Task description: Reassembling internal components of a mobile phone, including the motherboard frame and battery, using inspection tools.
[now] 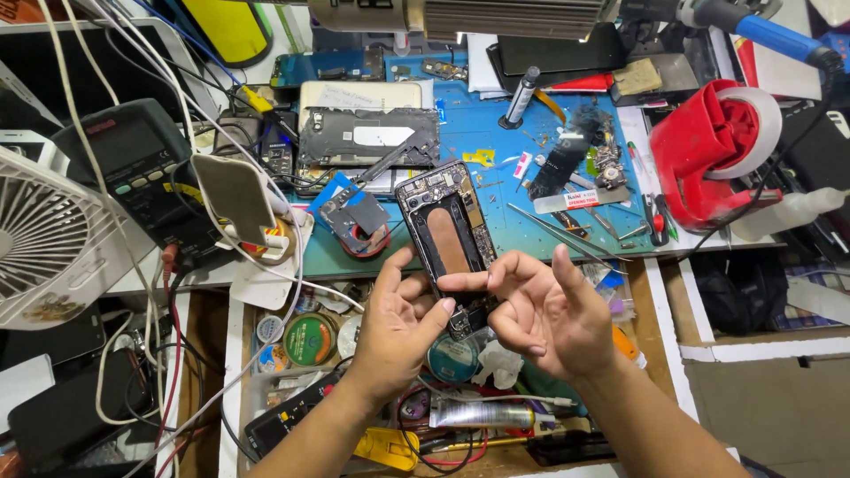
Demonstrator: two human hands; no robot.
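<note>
While the white fan (40,235) sits at the far left edge, at nine o'clock, a dark meter (146,173) stands just beside it with white cables (133,80) draped across its top. A phone stand (237,199) with a beige pad stands next, near the left end of the blue mat (496,133) that covers the surface. On the mat at eleven o'clock lies a dark back cover (367,137), and below it a small dark part rests on a red ring (359,232).

At the centre, the left hand (398,323) grips the lower end of an opened phone (447,235), thumb up along the phone's left edge and fingers curled around its bottom. The phone stands tilted, its top reaching over the mat's front edge, its circuit boards and a brown inner plate facing up. The right hand (540,310) is half open, its fingers spread and bent; its forefinger and thumb pinch the phone's right edge just above the left hand. Below both hands, at six o'clock, an open drawer (237,354) holds round tins, a silver tube (482,414) and loose wires.

Right of the phone, tweezers (553,228) lie on the mat at two o'clock. Farther right stands a red tape dispenser (713,150) with a white roll, near the surface's right end.
</note>
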